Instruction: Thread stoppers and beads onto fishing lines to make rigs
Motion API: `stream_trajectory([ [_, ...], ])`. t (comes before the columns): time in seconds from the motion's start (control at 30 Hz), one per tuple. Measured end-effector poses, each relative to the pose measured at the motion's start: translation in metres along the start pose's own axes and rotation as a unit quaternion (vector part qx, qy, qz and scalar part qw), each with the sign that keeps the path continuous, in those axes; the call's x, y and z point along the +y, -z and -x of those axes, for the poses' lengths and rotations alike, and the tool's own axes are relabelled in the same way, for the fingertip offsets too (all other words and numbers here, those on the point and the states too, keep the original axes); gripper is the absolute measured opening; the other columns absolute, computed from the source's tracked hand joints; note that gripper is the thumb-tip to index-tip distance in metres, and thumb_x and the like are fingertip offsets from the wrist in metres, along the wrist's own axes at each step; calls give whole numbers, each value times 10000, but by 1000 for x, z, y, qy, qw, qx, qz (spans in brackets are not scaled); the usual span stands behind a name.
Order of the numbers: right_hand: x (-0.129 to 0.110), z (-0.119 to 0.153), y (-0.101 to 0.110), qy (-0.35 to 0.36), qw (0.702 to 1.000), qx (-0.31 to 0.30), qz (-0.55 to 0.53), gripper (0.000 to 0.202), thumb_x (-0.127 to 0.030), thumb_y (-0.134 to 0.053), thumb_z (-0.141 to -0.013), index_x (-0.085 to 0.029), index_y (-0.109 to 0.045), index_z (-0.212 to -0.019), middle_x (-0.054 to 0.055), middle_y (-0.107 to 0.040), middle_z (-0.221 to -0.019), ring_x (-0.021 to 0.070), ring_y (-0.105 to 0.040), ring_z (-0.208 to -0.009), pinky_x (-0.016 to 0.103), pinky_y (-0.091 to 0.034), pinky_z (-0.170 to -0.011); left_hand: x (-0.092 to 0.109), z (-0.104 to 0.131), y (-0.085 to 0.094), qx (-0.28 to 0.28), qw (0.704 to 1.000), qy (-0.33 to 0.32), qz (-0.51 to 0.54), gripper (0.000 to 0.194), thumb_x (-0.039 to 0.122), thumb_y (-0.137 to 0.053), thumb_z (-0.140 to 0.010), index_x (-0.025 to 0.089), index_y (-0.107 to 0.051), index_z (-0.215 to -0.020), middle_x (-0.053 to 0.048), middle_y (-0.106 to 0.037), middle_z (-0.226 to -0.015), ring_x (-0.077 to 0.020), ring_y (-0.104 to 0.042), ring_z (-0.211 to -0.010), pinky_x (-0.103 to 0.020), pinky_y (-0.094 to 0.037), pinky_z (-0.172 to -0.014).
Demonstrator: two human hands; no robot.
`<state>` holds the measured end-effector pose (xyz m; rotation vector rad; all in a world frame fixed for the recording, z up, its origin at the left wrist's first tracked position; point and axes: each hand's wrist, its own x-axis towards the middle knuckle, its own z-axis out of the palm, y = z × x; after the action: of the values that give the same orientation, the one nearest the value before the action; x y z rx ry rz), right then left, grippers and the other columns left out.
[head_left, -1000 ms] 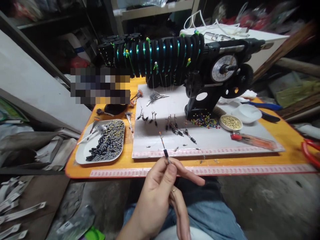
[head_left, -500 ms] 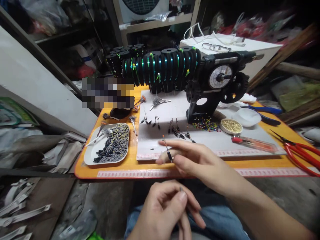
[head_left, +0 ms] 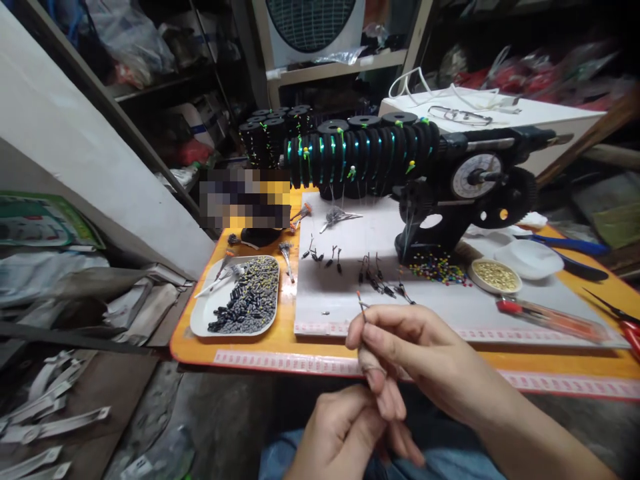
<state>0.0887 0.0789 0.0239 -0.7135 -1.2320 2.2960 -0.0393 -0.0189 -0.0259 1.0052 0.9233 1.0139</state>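
Note:
Between the thumb and index finger of my right hand [head_left: 400, 347] is a thin stem piece [head_left: 362, 307] with an orange tip, held upright at the front edge of the board. My left hand [head_left: 350, 427] is just below, over my lap, its thumb and fingers pinched together; whatever is between them is hidden. The two hands nearly touch. On the white board [head_left: 320, 293] lie several small dark pieces with wire stems [head_left: 370, 270]. A white tray [head_left: 195, 327] holding many small black and grey pieces is to the left.
Behind the board stands a black machine [head_left: 360, 160] with ribbed rollers and gears. Colored beads [head_left: 440, 268], a dish of golden bits [head_left: 496, 275], a red-capped cutter [head_left: 550, 320] and red-handled pliers [head_left: 631, 337] lie at the right. A measuring tape [head_left: 280, 360] runs along the table's front edge.
My right hand's fingers have closed around the stem piece, covering its black lower part. My left hand has moved right, closer beneath my right hand. The view has shifted, so the table appears lower and further right.

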Motion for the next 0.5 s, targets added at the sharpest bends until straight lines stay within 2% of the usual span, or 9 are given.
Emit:
stream_trajectory([
  [0.07, 3, -1, 2, 2, 1000, 13, -3, 326, -486, -695, -917, -164, -645, -900, -24, -662, -601, 53, -599, -414, 118, -471, -425, -8, 0, -2, -32, 999, 16, -16, 706, 719, -415, -939, 119, -744, -765, -153, -765, -705, -198, -665, -651, -271, -490, -592],
  [0.17, 0, 0, 5, -20, 999, 12, 38, 350, -498, -684, -923, -153, -635, -884, -21, -655, -612, 12, -489, -360, 94, -357, -363, -3, 1, 4, -43, 993, 75, -77, 670, 678, -464, -929, 125, -776, -716, -133, -752, -687, -172, -629, -574, -263, -487, -551],
  [0.23, -5, 1, 7, -21, 995, 36, 96, 366, -525, -669, -924, -159, -643, -924, -13, -667, -665, 12, -480, -397, 102, -322, -374, 13, 3, 15, -40, 982, 121, -141, 435, 544, -647, -868, 137, -789, -921, -65, -718, -666, -138, -593, -536, -231, -465, -527],
  [0.27, -8, 1, 8, -13, 990, 53, 133, 372, -542, -651, -930, -170, -647, -950, -9, -673, -703, 32, -529, -457, 118, -361, -412, 25, 3, 22, -33, 974, 140, -174, 399, 451, -784, -768, 159, -760, -1039, -9, -676, -630, -122, -569, -522, -209, -434, -509],
  [0.3, -10, 2, 9, 2, 981, 69, 179, 367, -550, -625, -943, -185, -652, -969, -7, -677, -737, 63, -588, -542, 145, -417, -475, 37, 2, 29, -2, 972, 148, -182, 485, 367, -872, -672, 176, -719, -1090, 42, -621, -599, -104, -536, -487, -186, -399, -465],
  [0.33, -12, 2, 11, 22, 969, 83, 232, 351, -543, -593, -964, -198, -660, -976, -4, -683, -767, 96, -635, -640, 179, -467, -556, 51, -1, 35, 45, 975, 138, -168, 422, 328, -868, -689, 192, -695, -1049, 72, -583, -589, -82, -501, -451, -170, -375, -435],
  [0.37, -14, 2, 12, 44, 950, 95, 294, 328, -520, -561, -987, -211, -668, -976, 0, -691, -798, 125, -663, -731, 216, -494, -640, 64, -7, 41, 106, 978, 107, -145, 248, 339, -784, -797, 206, -666, -971, 82, -561, -567, -74, -465, -399, -167, -341, -382],
  [0.43, -14, 1, 13, 87, 896, 113, 421, 290, -451, -501, -1028, -228, -677, -971, 4, -716, -859, 152, -678, -820, 262, -492, -740, 89, -25, 49, 222, 963, -52, -143, 132, 331, -658, -925, 218, -620, -868, 83, -542, -562, -61, -472, -399, -154, -379, -399],
  [0.5, -12, 0, 14, 113, 853, 132, 492, 261, -390, -463, -1043, -240, -666, -977, 2, -729, -900, 162, -686, -836, 283, -480, -759, 108, -51, 53, 298, 920, -205, -152, 120, 278, -697, -907, 250, -638, -1007, 77, -584, -675, -50, -506, -415, -158, -409, -409],
])
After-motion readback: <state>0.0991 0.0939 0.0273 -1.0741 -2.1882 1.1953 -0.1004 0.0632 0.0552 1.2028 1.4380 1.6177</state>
